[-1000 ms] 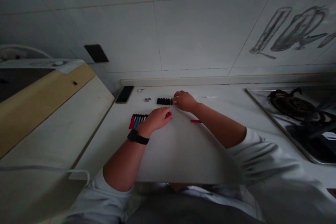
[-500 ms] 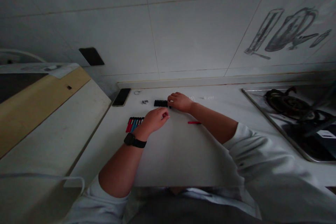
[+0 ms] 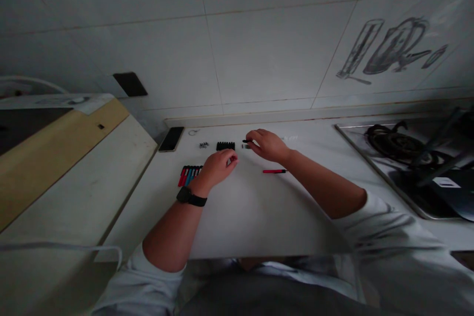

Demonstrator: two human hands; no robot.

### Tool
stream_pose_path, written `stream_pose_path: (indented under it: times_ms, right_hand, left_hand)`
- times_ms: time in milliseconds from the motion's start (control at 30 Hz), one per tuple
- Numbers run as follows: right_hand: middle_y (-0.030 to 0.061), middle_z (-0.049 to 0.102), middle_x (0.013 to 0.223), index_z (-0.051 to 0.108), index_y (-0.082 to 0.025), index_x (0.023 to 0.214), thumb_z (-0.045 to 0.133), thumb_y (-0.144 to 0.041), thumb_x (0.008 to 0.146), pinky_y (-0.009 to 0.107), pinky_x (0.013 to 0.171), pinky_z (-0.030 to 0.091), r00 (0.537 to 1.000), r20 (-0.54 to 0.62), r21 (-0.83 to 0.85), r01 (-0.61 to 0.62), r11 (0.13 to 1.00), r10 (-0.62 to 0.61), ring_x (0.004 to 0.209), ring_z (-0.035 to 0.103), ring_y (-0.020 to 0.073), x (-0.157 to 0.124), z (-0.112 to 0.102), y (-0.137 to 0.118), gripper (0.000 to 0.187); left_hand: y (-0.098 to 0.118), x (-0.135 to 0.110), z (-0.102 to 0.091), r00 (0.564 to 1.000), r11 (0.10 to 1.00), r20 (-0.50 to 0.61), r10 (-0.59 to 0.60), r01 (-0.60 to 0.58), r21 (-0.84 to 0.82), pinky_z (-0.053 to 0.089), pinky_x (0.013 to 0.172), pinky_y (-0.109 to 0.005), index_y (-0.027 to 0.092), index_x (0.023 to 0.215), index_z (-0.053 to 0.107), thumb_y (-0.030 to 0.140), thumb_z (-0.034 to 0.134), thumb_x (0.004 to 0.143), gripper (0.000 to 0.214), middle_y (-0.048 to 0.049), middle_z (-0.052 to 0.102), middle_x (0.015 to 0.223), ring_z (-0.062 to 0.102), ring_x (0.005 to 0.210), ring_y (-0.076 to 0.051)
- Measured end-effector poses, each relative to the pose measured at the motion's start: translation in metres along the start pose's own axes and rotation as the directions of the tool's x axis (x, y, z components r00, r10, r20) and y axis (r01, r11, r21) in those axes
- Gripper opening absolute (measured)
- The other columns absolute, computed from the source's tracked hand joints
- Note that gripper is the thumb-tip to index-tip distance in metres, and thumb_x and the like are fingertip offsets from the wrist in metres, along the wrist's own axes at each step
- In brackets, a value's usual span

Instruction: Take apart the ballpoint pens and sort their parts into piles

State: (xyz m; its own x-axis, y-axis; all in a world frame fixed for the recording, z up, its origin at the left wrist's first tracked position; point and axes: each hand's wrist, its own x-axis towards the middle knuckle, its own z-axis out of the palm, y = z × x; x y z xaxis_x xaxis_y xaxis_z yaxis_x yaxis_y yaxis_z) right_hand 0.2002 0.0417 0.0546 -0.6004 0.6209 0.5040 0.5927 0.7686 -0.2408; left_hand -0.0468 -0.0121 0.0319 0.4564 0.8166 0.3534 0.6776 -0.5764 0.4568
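Note:
My right hand (image 3: 268,145) is over the back of the counter, thumb and fingers closed on a small black piece (image 3: 245,141). Just below its fingertips lies a small silver-and-dark bit (image 3: 245,146). To its left is a tight row of small black pieces (image 3: 225,146). My left hand (image 3: 219,166), with a black watch on the wrist, is curled in front of that row; whether its fingertips hold anything is hidden. Partly behind the left wrist lie several red and blue pen-like sticks (image 3: 189,176) with black ends. A red-and-black pen-like stick (image 3: 274,171) rests below my right hand.
Small silver parts (image 3: 203,145), a thin ring (image 3: 193,132) and a phone (image 3: 172,138) lie at the back left of the white counter (image 3: 259,222). Small clear pieces (image 3: 291,138) are behind my right hand. A gas stove (image 3: 403,158) stands right, a pale cabinet (image 3: 92,173) left.
My right hand has moved right, away from the black row, with a small black piece in its fingers. The left hand stays nearly still. The view has shifted slightly.

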Motion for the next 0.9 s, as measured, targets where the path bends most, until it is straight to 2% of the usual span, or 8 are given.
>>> stream_pose_path:
  times_ms: [100,200,233,300,433,567,700,900]
  right_hand:
    - [0.0096,0.071,0.098,0.067,-0.021,0.102,0.055,-0.031,0.098,0.034,0.082,0.048,0.979,-0.093,0.251,-0.155,0.955,0.183,0.091,0.063,0.0222,-0.022,-0.005,-0.008,0.017]
    - [0.0036,0.065,0.078,0.064,-0.021,0.095,0.051,-0.044,0.098,0.03,0.065,0.048,0.861,-0.064,0.586,-0.377,0.717,0.505,0.069,0.059,0.0175,-0.038,0.002,-0.015,0.027]
    - [0.0017,0.063,0.073,0.063,-0.021,0.092,0.051,-0.048,0.097,0.029,0.061,0.046,0.831,-0.038,0.645,-0.404,0.648,0.555,0.065,0.056,0.0163,-0.041,0.006,-0.016,0.03]
    - [-0.0008,0.059,0.067,0.063,-0.021,0.089,0.052,-0.052,0.096,0.028,0.06,0.044,0.811,-0.022,0.69,-0.41,0.597,0.584,0.061,0.053,0.0149,-0.047,0.014,-0.017,0.033]
    - [-0.0011,0.061,0.069,0.066,-0.021,0.093,0.058,-0.052,0.091,0.028,0.063,0.046,0.801,-0.034,0.724,-0.393,0.567,0.598,0.063,0.055,0.0147,-0.055,0.028,-0.015,0.032]
    - [0.0041,0.071,0.091,0.068,-0.022,0.101,0.067,-0.044,0.085,0.031,0.074,0.052,0.791,-0.061,0.725,-0.384,0.571,0.609,0.08,0.065,0.0171,-0.061,0.035,-0.014,0.027]
    - [0.0062,0.072,0.103,0.069,-0.022,0.105,0.067,-0.036,0.086,0.032,0.079,0.054,0.802,-0.084,0.699,-0.376,0.608,0.592,0.091,0.068,0.0185,-0.066,0.035,-0.015,0.024]
    - [0.0063,0.073,0.098,0.07,-0.022,0.105,0.064,-0.034,0.09,0.033,0.081,0.054,0.819,-0.091,0.648,-0.383,0.658,0.566,0.088,0.069,0.019,-0.069,0.033,-0.016,0.021]
  left_hand:
    - [0.004,0.003,0.008,0.999,0.992,-0.033,-0.018,0.014,-0.125,0.045,0.072,-0.029,0.021,0.095,0.067,0.022,0.064,0.093,0.004,-0.0025,0.07,0.089,0.061,0.075,-0.016]
    - [0.01,0.011,0.017,0.988,0.92,-0.1,-0.119,0.072,-0.385,0.048,0.075,-0.028,0.02,0.096,0.066,0.026,0.064,0.092,0.008,-0.0019,0.069,0.086,0.062,0.077,-0.015]
    - [0.013,0.015,0.02,0.981,0.876,-0.113,-0.157,0.086,-0.474,0.049,0.076,-0.028,0.019,0.097,0.066,0.028,0.066,0.091,0.01,-0.0022,0.069,0.087,0.063,0.079,-0.015]
    - [0.018,0.023,0.023,0.972,0.786,-0.101,-0.214,0.11,-0.608,0.05,0.075,-0.027,0.018,0.096,0.066,0.03,0.069,0.088,0.015,-0.0032,0.069,0.09,0.063,0.081,-0.015]
    - [0.024,0.03,0.029,0.951,0.641,-0.017,-0.308,0.195,-0.742,0.048,0.066,-0.024,0.018,0.096,0.065,0.034,0.072,0.084,0.022,-0.0029,0.068,0.087,0.06,0.074,-0.013]
    - [0.017,0.022,0.037,0.913,0.565,-0.019,-0.407,0.235,-0.791,0.047,0.065,-0.024,0.018,0.096,0.066,0.035,0.076,0.08,0.025,-0.0026,0.067,0.087,0.06,0.073,-0.012]
    - [0.004,0.014,0.041,0.91,0.552,0.029,-0.413,0.275,-0.787,0.048,0.067,-0.024,0.017,0.096,0.069,0.035,0.079,0.078,0.027,-0.0026,0.068,0.085,0.06,0.074,-0.013]
    - [0.002,0.011,0.04,0.928,0.601,0.059,-0.368,0.286,-0.747,0.051,0.075,-0.028,0.017,0.099,0.069,0.032,0.078,0.079,0.026,-0.0056,0.071,0.094,0.064,0.085,-0.016]
